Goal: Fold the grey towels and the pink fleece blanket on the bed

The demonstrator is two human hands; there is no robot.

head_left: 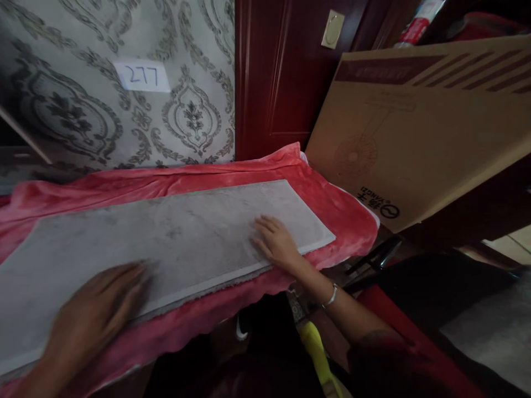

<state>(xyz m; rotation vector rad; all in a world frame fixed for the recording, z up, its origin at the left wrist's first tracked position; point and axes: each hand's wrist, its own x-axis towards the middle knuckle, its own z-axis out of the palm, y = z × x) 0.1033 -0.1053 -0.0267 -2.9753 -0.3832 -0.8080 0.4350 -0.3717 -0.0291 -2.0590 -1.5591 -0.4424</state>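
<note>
- One long rectangular grey stone-look slab (166, 243) lies flat across the middle and left of the frame, its surface matte and mottled with darker clouding. Its near edge looks rough and paler, and its left end runs out of the frame.
- The slab rests on one rumpled pink-red fleece blanket (332, 221), which shows as a band past the far edge and right end and hangs in soft scallops below the near edge.
- The right hand (276, 240), at centre, lies on the slab just inside the near edge, not far from the right end. Its fingers sit close together, gently curved, with the tips on the surface and pinching nothing.
- One metal bangle (331, 296) circles the right wrist.
- The left hand (95, 315), at lower left, lies over the near edge. It is blurred, so I cannot tell whether its fingers are spread or together, though they are not visibly pinching.
- Behind the slab, upper left, is damask wallpaper (83, 83) bearing one paper label (141, 76) marked 277.
- A dark red wooden door (274, 72) stands at top centre.
- One tilted cardboard carton (415, 127), upper right, leans just beyond the blanket's corner, near the slab's right end.
- One yellow object (317, 354) shows at bottom centre.
</note>
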